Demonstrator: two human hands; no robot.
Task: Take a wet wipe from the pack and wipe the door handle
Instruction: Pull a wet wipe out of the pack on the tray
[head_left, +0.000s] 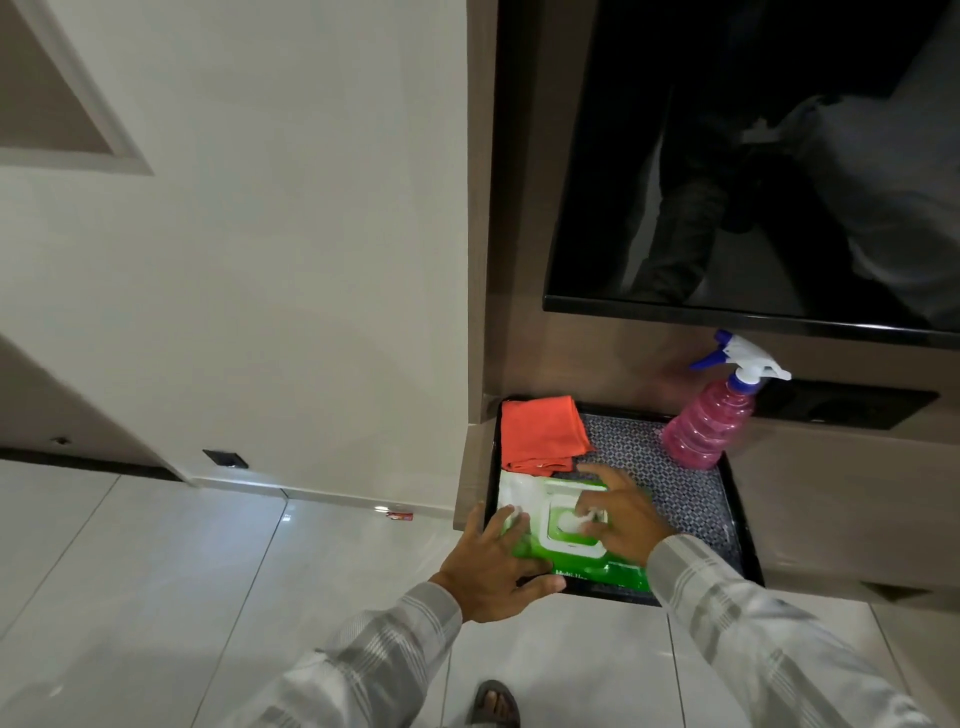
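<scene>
A wipe (582, 521) seems pinched by the right hand (621, 519); the pack (571, 551) is pressed flat by the open left hand (493, 569); several sheets could be dragged out.

A black tray (737, 499) with a patterned liner sits on a low brown ledge (841, 499). A folded orange cloth (540, 431) lies in the tray's far left corner. A pink spray bottle (709, 423) with a white and blue trigger head stands upright at the tray's far right corner. A dark television screen (753, 156) is mounted on the brown panel above the ledge. A white wall (260, 260) extends to the left. The floor (130, 571) is glossy white tile. A small red item (399, 515) lies on the floor at the wall base. A sandalled foot (496, 704) shows at the bottom edge.
</scene>
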